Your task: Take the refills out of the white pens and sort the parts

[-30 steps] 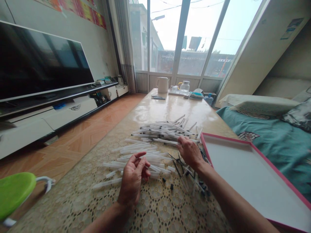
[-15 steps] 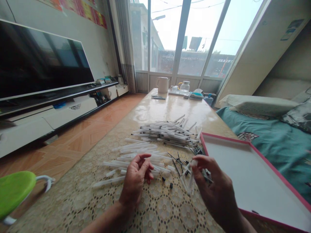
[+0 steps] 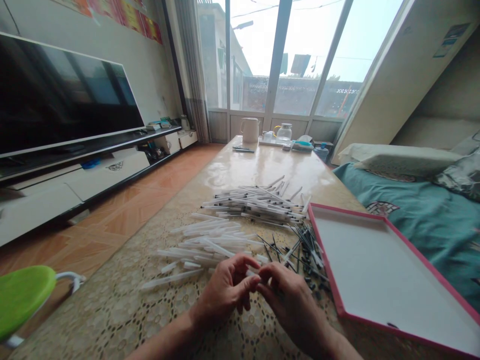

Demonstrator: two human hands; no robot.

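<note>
My left hand (image 3: 227,285) and my right hand (image 3: 290,292) meet low over the near part of the table. Both are closed, fingertips pinching a white pen barrel (image 3: 252,273) that is mostly hidden by the fingers. Loose translucent white pen barrels (image 3: 210,242) lie just beyond and left of my left hand. Past my right hand, black pen refills (image 3: 309,242) and small black caps (image 3: 322,286) are scattered beside the box lid. Farther back is a heap of white pens with dark ends (image 3: 258,202).
A shallow pink-edged white box lid (image 3: 382,270) lies to the right. The table (image 3: 150,320) has a flower-patterned cover. At its far end stand a beige jug (image 3: 250,131) and a glass pitcher (image 3: 285,132). A green stool (image 3: 26,295) is at the left.
My right hand has moved left and slightly down, bringing the white piece in its fingers to my left hand. My left hand has shifted right, and its fingers now close on the piece.
</note>
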